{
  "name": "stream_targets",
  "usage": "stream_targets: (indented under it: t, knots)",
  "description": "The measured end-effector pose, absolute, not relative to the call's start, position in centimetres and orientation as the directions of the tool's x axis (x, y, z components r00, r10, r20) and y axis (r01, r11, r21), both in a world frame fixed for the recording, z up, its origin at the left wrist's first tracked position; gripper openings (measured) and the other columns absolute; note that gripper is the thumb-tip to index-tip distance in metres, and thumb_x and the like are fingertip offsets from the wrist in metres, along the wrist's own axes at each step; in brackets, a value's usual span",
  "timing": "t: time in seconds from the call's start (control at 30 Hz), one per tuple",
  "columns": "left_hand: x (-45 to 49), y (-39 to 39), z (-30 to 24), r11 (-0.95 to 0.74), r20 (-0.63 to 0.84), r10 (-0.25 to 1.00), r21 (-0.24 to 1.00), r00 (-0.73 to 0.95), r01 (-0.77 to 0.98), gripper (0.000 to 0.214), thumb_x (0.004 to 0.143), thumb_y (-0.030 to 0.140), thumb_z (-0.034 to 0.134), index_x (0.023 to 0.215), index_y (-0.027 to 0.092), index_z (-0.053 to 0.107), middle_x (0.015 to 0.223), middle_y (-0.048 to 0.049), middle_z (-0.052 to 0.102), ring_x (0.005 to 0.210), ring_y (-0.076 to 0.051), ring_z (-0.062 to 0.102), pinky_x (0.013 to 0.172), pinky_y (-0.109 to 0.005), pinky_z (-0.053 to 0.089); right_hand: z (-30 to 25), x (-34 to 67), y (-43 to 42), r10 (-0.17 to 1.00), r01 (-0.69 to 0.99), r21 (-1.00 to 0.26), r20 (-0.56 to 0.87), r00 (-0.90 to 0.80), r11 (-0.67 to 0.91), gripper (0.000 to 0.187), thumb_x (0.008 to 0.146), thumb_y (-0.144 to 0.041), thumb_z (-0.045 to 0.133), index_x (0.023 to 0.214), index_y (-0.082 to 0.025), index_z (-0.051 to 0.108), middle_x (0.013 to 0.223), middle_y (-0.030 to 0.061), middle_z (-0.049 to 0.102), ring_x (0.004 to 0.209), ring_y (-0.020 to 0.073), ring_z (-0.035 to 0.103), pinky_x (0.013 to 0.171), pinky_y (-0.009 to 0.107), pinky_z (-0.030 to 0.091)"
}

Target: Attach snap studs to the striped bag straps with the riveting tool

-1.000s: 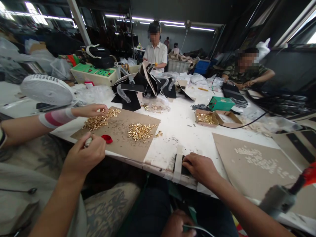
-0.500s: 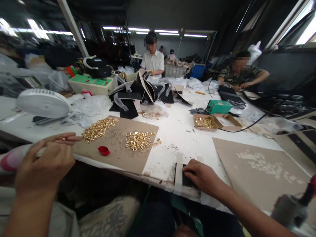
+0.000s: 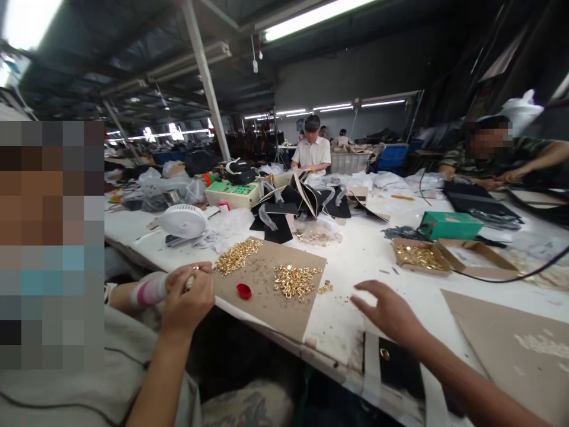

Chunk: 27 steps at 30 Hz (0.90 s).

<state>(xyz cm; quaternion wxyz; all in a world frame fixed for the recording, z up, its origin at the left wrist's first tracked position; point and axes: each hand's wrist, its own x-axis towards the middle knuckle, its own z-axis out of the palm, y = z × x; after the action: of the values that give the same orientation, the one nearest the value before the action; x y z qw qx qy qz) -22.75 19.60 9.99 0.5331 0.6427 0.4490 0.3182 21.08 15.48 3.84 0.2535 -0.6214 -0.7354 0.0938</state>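
My right hand [image 3: 386, 309] reaches in from the lower right over the white table [image 3: 342, 332], its fingers apart and holding nothing I can see. Close by the fingertips are a few loose gold rings [image 3: 326, 287] and a heap of small gold rings [image 3: 296, 281] on brown cardboard [image 3: 267, 308]. Below the hand, a black pad [image 3: 400, 370] is fixed to the table edge with strips of pale tape [image 3: 372, 362]. One small gold fitting [image 3: 384, 354] lies on that pad. My left hand is out of view.
At left, a co-worker's hands [image 3: 189, 290] hold something small near a red dish [image 3: 244, 290]. A second gold heap [image 3: 237, 256], a white roll [image 3: 183, 221], a green box [image 3: 451, 225] and a cardboard tray [image 3: 420, 258] stand around. Two people work across the table.
My right hand has lifted off the black pad and opened, uncovering the gold fitting there. The view has swung left and up, bringing in more of the co-worker at left.
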Motion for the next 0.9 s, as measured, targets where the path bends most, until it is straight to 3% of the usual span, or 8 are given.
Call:
stream_targets:
  t: [0.1,0.17,0.27,0.33,0.43,0.5,0.6,0.9]
  knots:
    - [-22.6,19.4,11.3,-0.055,0.000,0.921,0.990,0.389,0.131,0.036,0.070,0.036,0.012,0.046,0.040,-0.014,0.029,-0.0158,0.044,0.045,-0.010,0.063,0.039,-0.003,0.024,7.4,26.0,16.2,0.942,0.901,-0.408,0.335,-0.005,0.150,0.042,0.085,-0.044,0.070,0.118,-0.018,0.075,0.125,0.0159,0.072,0.113,0.0339,0.068,0.101,0.050,0.051]
    - [-21.5,19.2,11.6,-0.013,-0.004,0.914,0.999,0.407,0.040,0.031,0.069,0.037,0.006,0.049,0.038,-0.018,0.029,-0.0165,0.040,0.041,-0.009,0.059,0.041,-0.007,0.030,11.5,29.0,15.5,0.776,0.868,-0.496,0.560,0.292,0.031,0.052,0.088,-0.047,0.068,0.125,-0.011,0.071,0.128,0.0216,0.069,0.112,0.0327,0.067,0.098,0.046,0.051]
    - [-16.2,16.7,9.3,0.080,-0.045,0.920,0.994,0.389,-0.074,0.051,0.079,0.057,0.034,0.039,0.031,0.014,0.039,-0.0089,0.060,0.063,-0.010,0.072,0.056,-0.010,0.046,16.0,30.4,12.0,0.445,0.792,-0.610,0.712,0.544,0.009,0.054,0.096,-0.047,0.058,0.135,-0.011,0.064,0.127,0.0202,0.069,0.105,0.0260,0.069,0.089,0.038,0.054]
    - [-10.5,12.7,6.1,0.192,-0.138,0.942,0.969,0.308,-0.154,0.053,0.084,0.057,0.058,0.049,0.018,0.048,0.057,-0.0034,0.071,0.083,-0.009,0.076,0.071,-0.014,0.052,15.8,29.3,8.2,0.651,0.813,-0.568,0.666,0.363,0.127,0.038,0.092,-0.045,0.063,0.117,-0.018,0.074,0.109,0.0114,0.075,0.090,0.0226,0.070,0.082,0.035,0.055]
    - [-1.9,5.0,0.7,0.364,-0.306,0.915,0.907,0.264,-0.211,0.032,0.102,0.039,0.060,0.081,0.017,0.070,0.089,-0.0021,0.078,0.096,-0.016,0.075,0.081,-0.031,0.058,11.1,26.9,1.0,0.884,0.740,-0.665,0.401,0.239,0.101,0.025,0.092,-0.045,0.064,0.095,-0.024,0.077,0.094,0.0065,0.077,0.080,0.0233,0.070,0.075,0.035,0.056]
    - [2.0,0.5,-2.1,0.444,-0.378,0.875,0.876,0.303,-0.189,0.024,0.098,0.040,0.065,0.109,0.020,0.070,0.110,-0.0057,0.073,0.103,-0.024,0.070,0.083,-0.038,0.062,7.5,25.8,-4.1,0.867,0.680,-0.734,0.337,0.368,-0.004,0.024,0.093,-0.046,0.064,0.094,-0.026,0.077,0.094,0.0075,0.077,0.081,0.0270,0.071,0.071,0.038,0.057]
    - [4.8,-3.9,-3.8,0.553,-0.485,0.803,0.823,0.347,-0.130,0.034,0.087,0.045,0.077,0.111,0.021,0.071,0.111,-0.0092,0.074,0.099,-0.029,0.071,0.068,-0.034,0.062,4.4,25.1,-10.3,0.787,0.638,-0.767,0.357,0.503,-0.060,0.019,0.093,-0.041,0.065,0.099,-0.028,0.077,0.094,0.0081,0.076,0.083,0.0298,0.071,0.074,0.041,0.056]
    - [6.7,-7.5,2.2,0.687,-0.611,0.723,0.684,0.321,-0.245,0.052,0.069,0.041,0.092,0.111,0.019,0.070,0.110,-0.0093,0.075,0.081,-0.023,0.074,0.045,-0.025,0.057,5.0,23.7,-14.6,0.914,0.679,-0.734,0.277,0.298,0.001,0.022,0.098,-0.034,0.060,0.111,-0.024,0.076,0.108,0.0090,0.073,0.100,0.0243,0.069,0.090,0.036,0.055]
